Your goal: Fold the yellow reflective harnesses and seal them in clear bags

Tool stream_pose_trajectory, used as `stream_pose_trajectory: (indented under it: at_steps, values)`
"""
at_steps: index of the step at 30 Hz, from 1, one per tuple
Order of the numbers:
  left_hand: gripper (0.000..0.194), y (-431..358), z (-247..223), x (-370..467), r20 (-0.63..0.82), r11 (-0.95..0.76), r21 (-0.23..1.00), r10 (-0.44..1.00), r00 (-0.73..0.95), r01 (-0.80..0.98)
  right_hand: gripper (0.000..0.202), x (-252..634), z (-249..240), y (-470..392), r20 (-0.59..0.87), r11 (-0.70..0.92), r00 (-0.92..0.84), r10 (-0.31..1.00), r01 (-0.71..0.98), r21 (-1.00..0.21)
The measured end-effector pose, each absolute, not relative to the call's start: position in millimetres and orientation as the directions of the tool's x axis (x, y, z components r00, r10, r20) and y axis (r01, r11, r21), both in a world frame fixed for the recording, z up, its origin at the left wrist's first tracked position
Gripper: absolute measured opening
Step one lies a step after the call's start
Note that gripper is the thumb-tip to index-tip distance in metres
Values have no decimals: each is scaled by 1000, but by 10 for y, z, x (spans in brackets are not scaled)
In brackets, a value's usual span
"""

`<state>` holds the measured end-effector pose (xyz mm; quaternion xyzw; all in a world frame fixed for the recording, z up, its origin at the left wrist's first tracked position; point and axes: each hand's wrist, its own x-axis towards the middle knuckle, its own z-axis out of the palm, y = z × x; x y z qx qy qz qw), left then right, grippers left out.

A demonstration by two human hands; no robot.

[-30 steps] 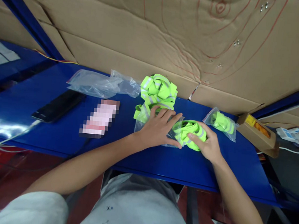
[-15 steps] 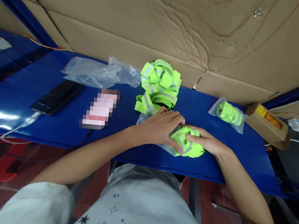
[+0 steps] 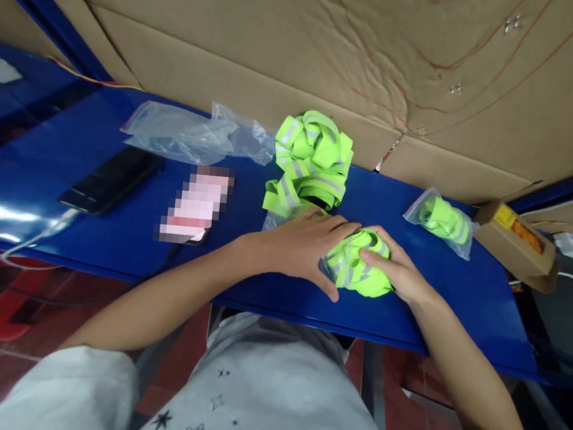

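A rolled bundle of neon-yellow reflective strap (image 3: 362, 268) with grey stripes is between my hands over the front of the blue table. My right hand (image 3: 399, 268) grips its right side, thumb on top and fingers behind. My left hand (image 3: 304, 246) curves round its left side, fingers over the far edge and thumb pointing down at the near edge. Clear plastic (image 3: 329, 267) shows between my left palm and the bundle; how far it covers the strap I cannot tell. Beyond my left hand lies a loose heap of the same strap (image 3: 315, 147).
Clear zip bags (image 3: 178, 132) lie at the back left. A black phone (image 3: 106, 182) with a white cable and a blurred-out phone (image 3: 197, 204) rest nearer. At right are a bagged strap roll (image 3: 444, 222) and a cardboard box (image 3: 517, 245). A cardboard wall (image 3: 231, 43) stands behind.
The bundle has turned slightly and sits more upright between my hands. My left thumb has moved off its face towards the near edge. Less clear plastic shows below my left hand.
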<state>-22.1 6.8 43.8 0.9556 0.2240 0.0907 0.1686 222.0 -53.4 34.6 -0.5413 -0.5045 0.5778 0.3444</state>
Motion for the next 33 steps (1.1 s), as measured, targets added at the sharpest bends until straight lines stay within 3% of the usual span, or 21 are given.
stream_pose_trajectory:
  at_steps: [5, 10, 14, 18, 24, 29, 33]
  values:
    - [129, 56, 342, -183, 140, -876, 280, 442, 886, 393, 46, 2178, 331, -520, -302, -290, -108, 947, 115, -950]
    - [124, 23, 288, -105, 154, -885, 194, 453, 878, 423, 54, 2181, 252, -508, -323, -287, -208, 923, 184, -940]
    - [131, 24, 313, -99, 150, -889, 195, 445, 883, 414, 54, 2176, 213, -537, -99, 23, -253, 962, 442, -897]
    - [130, 19, 333, -116, 210, -901, 170, 429, 879, 399, 45, 2150, 234, -614, 108, 358, -400, 910, 629, -690]
    - [133, 32, 288, -115, 224, -911, 221, 395, 891, 348, 53, 2092, 280, -704, 77, 379, -379, 922, 846, -375]
    - [144, 52, 267, -125, 212, -883, 212, 460, 862, 419, 49, 2127, 253, -671, 235, 468, -404, 884, 758, -455]
    - [115, 67, 301, -120, 131, -861, 163, 503, 854, 482, 30, 2133, 173, -629, 423, 502, -319, 848, 740, -448]
